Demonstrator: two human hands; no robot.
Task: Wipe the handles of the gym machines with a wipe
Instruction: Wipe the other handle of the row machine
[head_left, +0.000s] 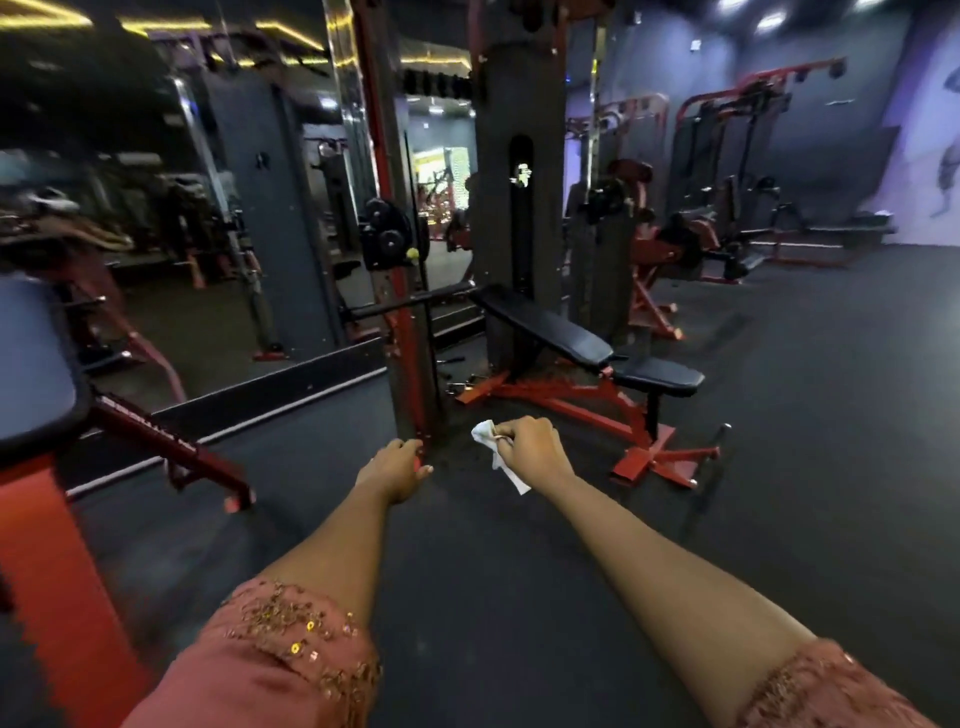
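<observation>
Head view shows my right hand (530, 448) with fingers curled round the white wipe (485, 434) — its tail hangs below the fist — while my left hand (397, 467) floats just left of it, loosely curled, holding nothing. No handle touches the wipe; the red cable machine (402, 332) and black bench (550, 332) stand farther off, so I judge their wiping is yet to do.
</observation>
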